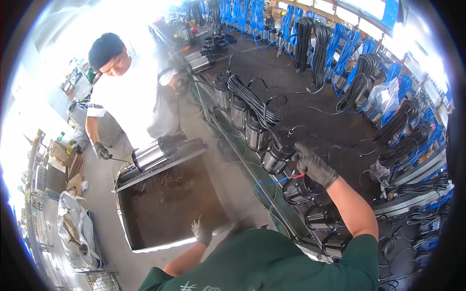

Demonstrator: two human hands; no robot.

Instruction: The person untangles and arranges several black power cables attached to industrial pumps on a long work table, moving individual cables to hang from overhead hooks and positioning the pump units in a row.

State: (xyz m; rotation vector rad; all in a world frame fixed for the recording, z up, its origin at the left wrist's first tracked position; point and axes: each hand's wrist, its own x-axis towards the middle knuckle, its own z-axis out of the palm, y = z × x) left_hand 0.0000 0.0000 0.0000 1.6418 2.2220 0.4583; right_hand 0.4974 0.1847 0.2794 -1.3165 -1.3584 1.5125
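Pump (pixel 274 157) under right hand (pixel 313 166); left hand (pixel 202 231) on tank (pixel 127 228)

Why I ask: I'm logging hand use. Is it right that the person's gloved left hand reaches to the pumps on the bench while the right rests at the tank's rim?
Reversed: in the head view, the right hand reaches the pumps; the left hand rests at the tank rim.

Glossy steel pump bodies (pixel 256 133), matt knit gloves (pixel 314 166), rusty metal tray (pixel 167 203)
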